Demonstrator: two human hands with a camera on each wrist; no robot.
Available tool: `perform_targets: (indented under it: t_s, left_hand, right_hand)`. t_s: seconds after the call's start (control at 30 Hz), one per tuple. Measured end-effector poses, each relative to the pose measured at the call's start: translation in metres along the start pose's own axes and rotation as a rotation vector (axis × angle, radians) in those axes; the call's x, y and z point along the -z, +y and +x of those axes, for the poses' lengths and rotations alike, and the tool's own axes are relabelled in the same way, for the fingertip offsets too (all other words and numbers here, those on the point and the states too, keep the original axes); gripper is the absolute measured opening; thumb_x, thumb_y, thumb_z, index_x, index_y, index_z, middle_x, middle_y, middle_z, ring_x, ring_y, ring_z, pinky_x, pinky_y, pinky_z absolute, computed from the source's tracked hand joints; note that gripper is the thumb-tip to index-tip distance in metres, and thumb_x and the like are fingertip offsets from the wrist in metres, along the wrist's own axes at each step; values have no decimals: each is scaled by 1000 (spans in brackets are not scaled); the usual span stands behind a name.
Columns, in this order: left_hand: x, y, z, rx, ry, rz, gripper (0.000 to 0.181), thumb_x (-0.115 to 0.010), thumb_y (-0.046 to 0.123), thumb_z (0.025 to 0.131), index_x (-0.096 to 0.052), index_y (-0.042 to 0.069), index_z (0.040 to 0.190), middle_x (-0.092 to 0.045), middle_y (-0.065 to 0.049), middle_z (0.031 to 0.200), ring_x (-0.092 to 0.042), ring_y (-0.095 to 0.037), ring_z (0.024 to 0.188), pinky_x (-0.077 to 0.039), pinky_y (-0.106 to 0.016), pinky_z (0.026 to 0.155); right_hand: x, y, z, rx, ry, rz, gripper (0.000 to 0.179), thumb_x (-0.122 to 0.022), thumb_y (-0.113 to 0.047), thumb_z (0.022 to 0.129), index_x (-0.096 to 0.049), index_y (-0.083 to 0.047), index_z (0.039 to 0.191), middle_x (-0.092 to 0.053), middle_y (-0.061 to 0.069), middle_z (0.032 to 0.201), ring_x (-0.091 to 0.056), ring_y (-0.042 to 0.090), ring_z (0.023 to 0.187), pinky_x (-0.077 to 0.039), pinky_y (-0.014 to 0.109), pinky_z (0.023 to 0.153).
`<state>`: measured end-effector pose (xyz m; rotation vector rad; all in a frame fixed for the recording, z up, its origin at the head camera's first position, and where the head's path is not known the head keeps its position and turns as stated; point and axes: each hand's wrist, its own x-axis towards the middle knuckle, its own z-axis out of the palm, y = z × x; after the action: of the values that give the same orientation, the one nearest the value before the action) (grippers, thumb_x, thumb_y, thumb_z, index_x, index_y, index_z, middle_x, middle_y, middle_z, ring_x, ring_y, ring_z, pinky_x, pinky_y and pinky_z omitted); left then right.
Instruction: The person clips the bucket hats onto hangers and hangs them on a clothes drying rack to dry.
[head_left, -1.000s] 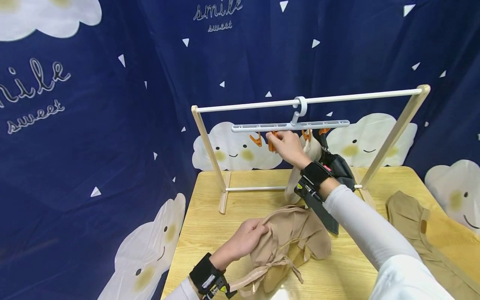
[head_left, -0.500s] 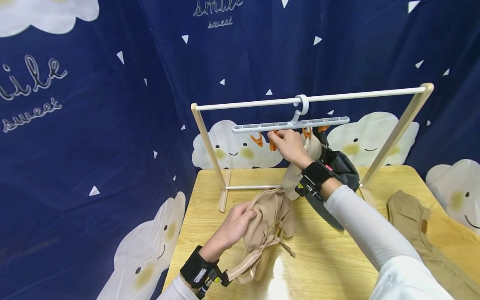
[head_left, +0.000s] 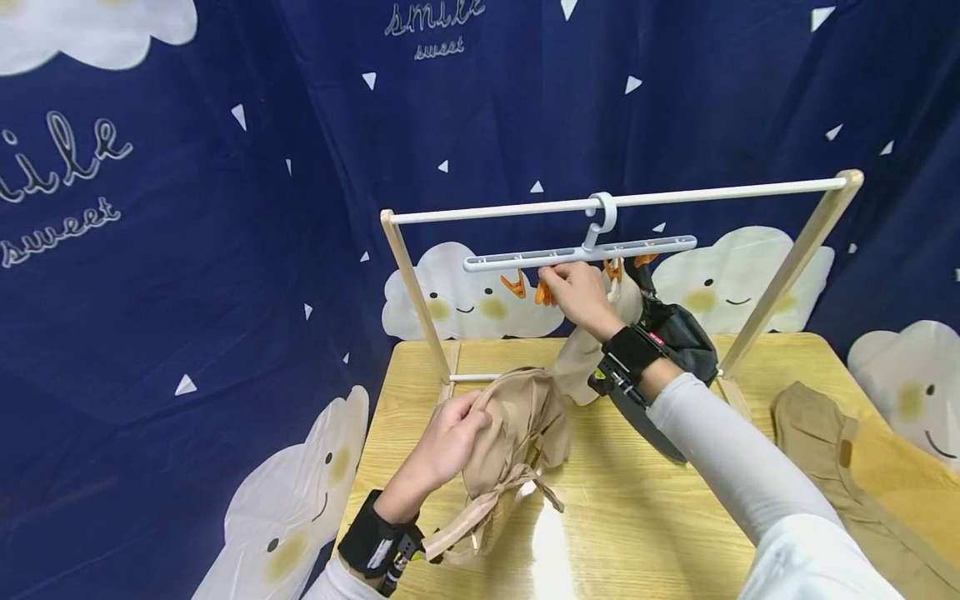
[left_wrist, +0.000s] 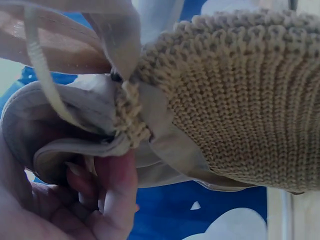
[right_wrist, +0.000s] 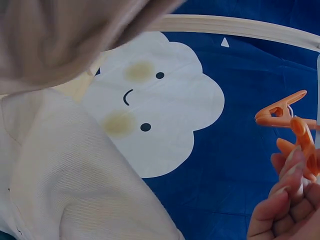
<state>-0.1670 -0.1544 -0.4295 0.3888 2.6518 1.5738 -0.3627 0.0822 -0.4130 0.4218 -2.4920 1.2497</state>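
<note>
My left hand (head_left: 448, 442) grips the fabric brim of a beige sun hat (head_left: 513, 421) above the table, left of the rack's middle. In the left wrist view the hat's knitted crown (left_wrist: 245, 100) and tie strips show close up. My right hand (head_left: 581, 293) reaches up to a pale grey clip hanger (head_left: 517, 260) and pinches an orange clip (head_left: 543, 292) below its bar. The right wrist view shows the fingers (right_wrist: 280, 200) around that clip, beside another orange clip (right_wrist: 277, 117) that holds nothing.
The hanger hooks over a white rail (head_left: 697, 195) of a wooden rack. To the right hang a cream cloth item (head_left: 581, 362) and a black one with a brim (head_left: 678, 337). Khaki and mustard garments (head_left: 825, 450) lie at the table's right.
My left hand has carried the beige hat leftward and up, away from the right forearm. The right hand stays at the orange clip, almost unmoved.
</note>
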Motion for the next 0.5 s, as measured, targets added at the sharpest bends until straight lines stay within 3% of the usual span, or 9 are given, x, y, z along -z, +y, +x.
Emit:
perform_targets:
  t_s: [0.23,0.33,0.5]
  left_hand:
    - [16,8,6,-21,113,38,15,-55,11,91,-57,13,76,-47,2,69,-48,-15,67,-39,-30,63]
    - [17,8,14,-39,150,66,18,-55,14,91,-53,14,73,-43,3,66,-44,-14,62,-36,-30,59]
    - [11,3,30,-68,210,132,17,-56,19,93,-58,17,76,-46,3,65,-45,-16,60,-35,-32,58]
  right_hand:
    - [0,-3,-4,8,23,-1,46,-56,-26,103,-70,-14,60,-64,3,57,-55,23,55,-36,34,59]
    - [0,-5,-4,7,32,-15,46,-55,-27,101,-71,-14,60,-64,0,56,-56,21,55,-36,32,58]
    - [-1,-5,-6,6,32,-30,46,-54,-27,101,-71,-14,60,-65,0,56,-58,19,54,-36,31,56]
